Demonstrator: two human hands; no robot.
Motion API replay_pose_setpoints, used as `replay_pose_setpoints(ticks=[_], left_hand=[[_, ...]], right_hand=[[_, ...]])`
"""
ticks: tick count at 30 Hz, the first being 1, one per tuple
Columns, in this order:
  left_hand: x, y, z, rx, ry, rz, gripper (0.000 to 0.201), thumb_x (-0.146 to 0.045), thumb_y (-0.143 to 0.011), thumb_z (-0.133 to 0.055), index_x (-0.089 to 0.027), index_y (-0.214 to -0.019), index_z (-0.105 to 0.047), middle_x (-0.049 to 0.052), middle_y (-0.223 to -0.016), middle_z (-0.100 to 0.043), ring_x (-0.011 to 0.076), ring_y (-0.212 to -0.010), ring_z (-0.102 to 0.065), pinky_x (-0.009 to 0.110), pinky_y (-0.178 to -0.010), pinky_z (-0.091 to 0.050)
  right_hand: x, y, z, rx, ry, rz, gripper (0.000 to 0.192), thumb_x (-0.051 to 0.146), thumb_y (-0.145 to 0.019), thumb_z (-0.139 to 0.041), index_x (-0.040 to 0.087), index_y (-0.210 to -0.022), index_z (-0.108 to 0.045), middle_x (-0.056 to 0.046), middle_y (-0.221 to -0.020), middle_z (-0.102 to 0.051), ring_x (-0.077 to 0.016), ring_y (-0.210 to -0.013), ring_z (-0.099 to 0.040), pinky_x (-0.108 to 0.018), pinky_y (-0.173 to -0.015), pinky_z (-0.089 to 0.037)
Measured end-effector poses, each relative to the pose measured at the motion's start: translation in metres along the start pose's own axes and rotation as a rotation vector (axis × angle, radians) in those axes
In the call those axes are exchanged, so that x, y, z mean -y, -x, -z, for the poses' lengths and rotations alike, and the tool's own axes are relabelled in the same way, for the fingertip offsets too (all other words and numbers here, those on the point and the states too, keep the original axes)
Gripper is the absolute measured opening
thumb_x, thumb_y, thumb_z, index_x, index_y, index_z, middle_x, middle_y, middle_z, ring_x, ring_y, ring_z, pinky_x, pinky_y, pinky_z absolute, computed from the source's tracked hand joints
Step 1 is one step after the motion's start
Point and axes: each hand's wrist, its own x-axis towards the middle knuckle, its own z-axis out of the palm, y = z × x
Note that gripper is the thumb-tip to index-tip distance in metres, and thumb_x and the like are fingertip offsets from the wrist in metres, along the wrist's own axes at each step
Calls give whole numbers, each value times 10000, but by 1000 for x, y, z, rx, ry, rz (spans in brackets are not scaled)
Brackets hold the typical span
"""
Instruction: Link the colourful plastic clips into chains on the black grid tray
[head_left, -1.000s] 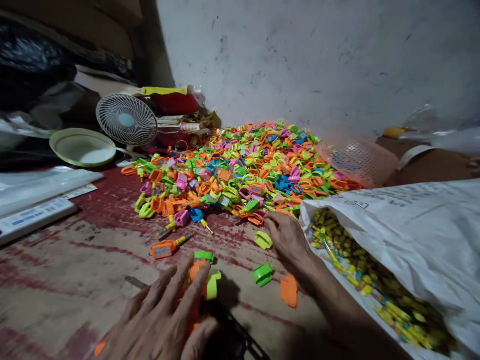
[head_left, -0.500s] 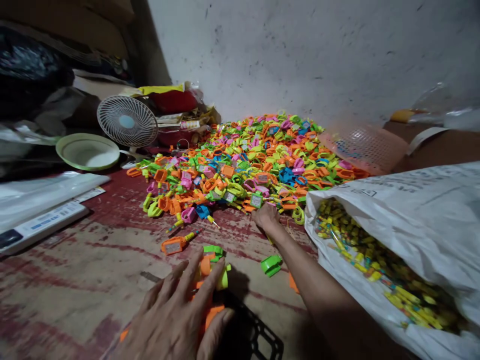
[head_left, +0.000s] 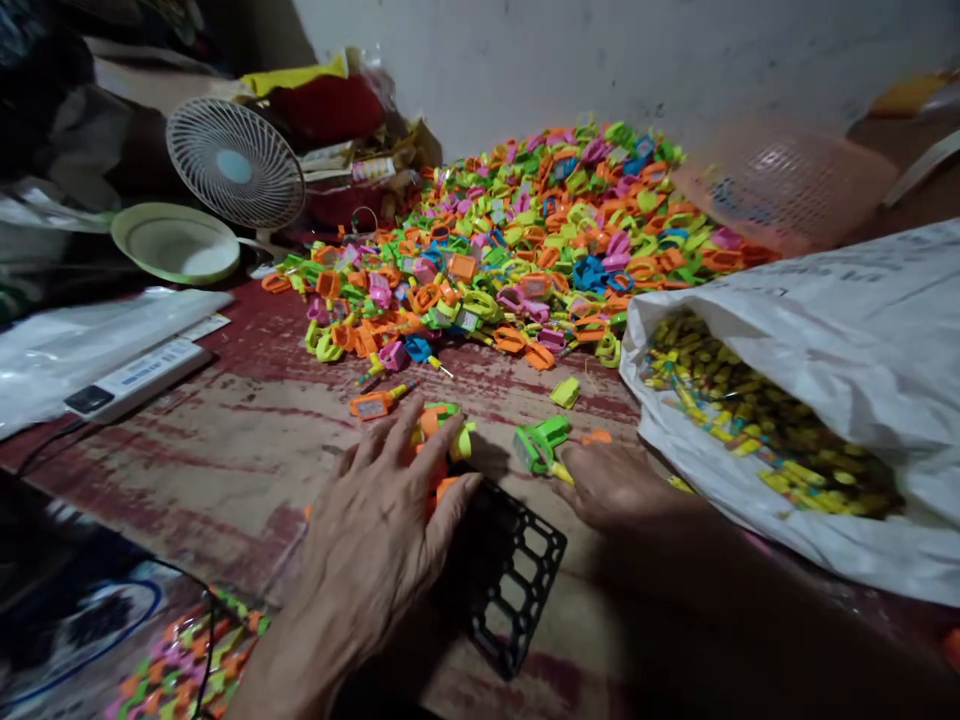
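Note:
My left hand (head_left: pixel 386 500) lies with fingers spread over several orange, green and yellow plastic pieces (head_left: pixel 431 420), partly hiding them. Beneath its thumb side is a black plastic frame (head_left: pixel 546 585) with oval holes. My right hand (head_left: pixel 611 480) is closed around the yellow stick end of a green toy watch (head_left: pixel 531 452), which points left out of the fingers. Its fingertips are partly hidden. Just past it lie a yellow-green piece (head_left: pixel 565 393) and an orange piece (head_left: pixel 597 437). An orange toy watch (head_left: pixel 373 404) with a yellow stick rests beyond my left fingers.
A big pile of colourful toy watches (head_left: pixel 517 230) lies against the wall. At right, a white sack (head_left: pixel 847 300) gapes over yellow sticks; behind it is a pink mesh basket (head_left: pixel 795 180). On the left are a fan (head_left: pixel 232 165), a bowl (head_left: pixel 176 245) and a power strip (head_left: pixel 142 380).
My right hand has drawn back from the pile's edge with the green toy watch. My left hand stays over its pieces. The view has tilted down, showing more of the black frame.

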Motion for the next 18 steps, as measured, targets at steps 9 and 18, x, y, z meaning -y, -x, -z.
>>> replay_pose_setpoints(ticks=[9, 18], left_hand=[[2, 3, -7, -87, 38, -16, 584, -575, -1017, -184, -336, -1477, -453, 72, -1604, -367, 350, -1412, -431, 607, -1081, -444], [3, 4, -6, -41, 48, 0, 568, -529, -1031, -142, -360, -1508, -398, 35, -1622, -337, 314, -1445, -385, 590, -1114, -414]], right_hand=[[-6, 10, -43, -462, 251, 238, 151, 114, -906, -553, 169, -819, -663, -96, -881, -658, -243, -886, -606, -329, -716, -375], [-3, 8, -55, -631, -218, 339, 218, 252, -1013, -436, 154, -1120, -598, -55, -805, -661, -194, -684, -604, -295, -610, -411]])
